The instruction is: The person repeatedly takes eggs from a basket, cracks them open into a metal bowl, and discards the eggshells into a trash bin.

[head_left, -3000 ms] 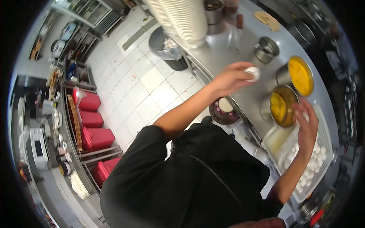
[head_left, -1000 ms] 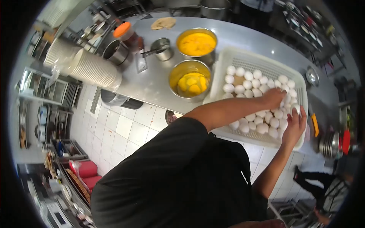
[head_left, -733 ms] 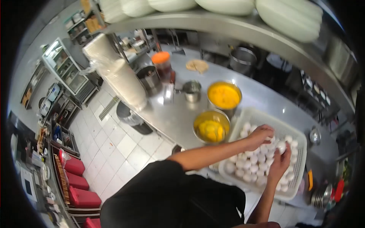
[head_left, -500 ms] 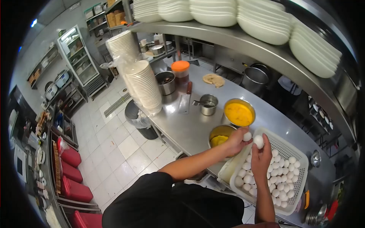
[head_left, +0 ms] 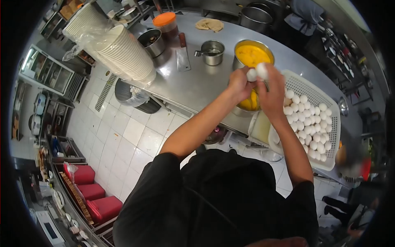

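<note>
My left hand point(head_left: 238, 85) is closed on a white egg point(head_left: 251, 75). Another white egg point(head_left: 262, 71) is in the fingers of my right hand point(head_left: 272, 92), and the two eggs are close together, perhaps touching. Both hands are over a metal pot of yolks point(head_left: 249, 103), partly hidden by them. Just behind stands a fuller metal pot point(head_left: 236, 64) of yellow egg. To the right, a white perforated basket point(head_left: 335, 136) holds many white eggs point(head_left: 313, 127).
On the steel table point(head_left: 177, 88) are a cleaver point(head_left: 182, 57), a small metal pot point(head_left: 214, 57), an orange-lidded container point(head_left: 166, 24), a tan cloth point(head_left: 210, 24) and stacked white bowls point(head_left: 123, 53). A bin point(head_left: 135, 96) stands left below. Another person point(head_left: 304, 16) is at the back.
My view has shifted, so the table sits higher and more of my body shows. Both hands have moved from beside the basket to above the nearer pot, each still holding an egg.
</note>
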A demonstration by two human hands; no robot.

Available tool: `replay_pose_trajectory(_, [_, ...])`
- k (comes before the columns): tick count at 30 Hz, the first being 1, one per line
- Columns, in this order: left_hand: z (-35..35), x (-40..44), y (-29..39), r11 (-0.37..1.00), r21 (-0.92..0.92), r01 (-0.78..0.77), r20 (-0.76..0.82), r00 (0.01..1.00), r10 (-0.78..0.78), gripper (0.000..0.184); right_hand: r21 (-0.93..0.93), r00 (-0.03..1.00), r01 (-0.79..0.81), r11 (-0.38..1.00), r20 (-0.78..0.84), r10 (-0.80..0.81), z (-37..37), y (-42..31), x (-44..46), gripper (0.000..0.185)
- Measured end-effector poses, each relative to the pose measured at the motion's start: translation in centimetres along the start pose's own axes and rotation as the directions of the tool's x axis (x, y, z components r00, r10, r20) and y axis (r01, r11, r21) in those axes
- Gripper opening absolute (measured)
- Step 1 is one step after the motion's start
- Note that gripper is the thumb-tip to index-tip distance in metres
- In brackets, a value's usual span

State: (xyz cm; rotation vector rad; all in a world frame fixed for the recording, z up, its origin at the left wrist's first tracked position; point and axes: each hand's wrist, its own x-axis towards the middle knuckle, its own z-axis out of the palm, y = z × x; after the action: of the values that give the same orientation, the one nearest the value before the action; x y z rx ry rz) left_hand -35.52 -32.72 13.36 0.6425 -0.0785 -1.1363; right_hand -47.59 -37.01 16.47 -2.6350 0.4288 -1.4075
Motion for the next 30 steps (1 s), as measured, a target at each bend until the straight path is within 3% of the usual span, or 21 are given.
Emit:
replay_pose_trajectory(3, [-0.3,0.2,-0.4,0.999,0.010,0.035,0.049,0.998,-0.036,0.030,0.049,0.979,-0.131,0.990,0.164,0.121,0.8,0.8,-1.4,0.042])
replay_pose_trajectory(6, [-1.9,0.8,-1.4,0.999,0.011,0.042,0.058,0.997,-0.042,0.031,0.163,0.909,-0.401,0.901,0.188,0.371,-0.4,0.3,-0.5,0.041])
replay_pose_trajectory(7, [-2.1,0.9,-1.5,0.999,0.004,0.046,0.070,0.996,-0.047,0.032,0.375,0.791,-0.611,0.697,0.317,0.522,-1.0,0.3,-0.1,0.040])
replay_pose_trajectory(9, [-2.2,1.5,-0.8,0.993,0.027,0.115,0.071,0.991,-0.117,0.033,0.542,0.614,-0.769,0.340,0.475,0.631,-1.2,2.2,0.3,0.039])
replay_pose_trajectory(10, [-2.3,1.6,-0.4,0.990,0.103,0.091,0.151,0.983,-0.106,0.032,0.583,0.514,-0.802,0.131,0.561,0.648,-1.7,3.5,0.3,0.038])
replay_pose_trajectory(11, [-2.3,1.5,0.1,0.982,0.178,0.062,0.231,0.968,-0.103,0.032,0.615,0.466,-0.783,-0.094,0.680,0.566,-2.2,4.6,0.2,0.037])
replay_pose_trajectory(12, [-2.4,1.3,0.5,0.968,0.249,0.027,0.307,0.946,-0.105,0.032,0.592,0.439,-0.783,-0.191,0.744,0.504,-2.5,5.3,0.2,0.036])
replay_pose_trajectory(14, [-0.7,-0.5,2.0,0.894,0.444,-0.063,0.300,0.950,-0.082,0.034,0.512,0.395,-0.772,-0.375,0.850,0.347,-2.9,6.5,0.2,0.035])
replay_pose_trajectory(17, [0.5,-1.0,2.9,0.749,0.651,-0.120,0.298,0.948,-0.107,0.037,0.430,0.396,-0.791,-0.435,0.902,0.172,-2.2,8.0,-0.1,0.036])
replay_pose_trajectory(18, [0.6,-0.8,3.1,0.697,0.706,-0.127,0.297,0.946,-0.128,0.038,0.452,0.398,-0.825,-0.339,0.891,0.219,-2.0,8.1,-0.3,0.037])
replay_pose_trajectory(23, [-0.3,-0.4,2.6,0.683,0.720,-0.121,0.215,0.975,-0.054,0.035,0.455,0.482,-0.876,0.163,0.796,0.367,-2.0,6.5,0.3,0.038])
replay_pose_trajectory(26, [-0.5,-0.5,2.3,0.639,0.762,-0.110,0.181,0.982,-0.047,0.033,0.366,0.468,-0.869,0.334,0.827,0.311,-1.5,7.4,0.0,0.038])
replay_pose_trajectory(30, [-1.0,-0.2,1.7,0.610,0.788,-0.081,0.132,0.991,-0.038,0.033,0.351,0.446,-0.878,0.326,0.848,0.287,-0.1,8.8,-0.6,0.038])
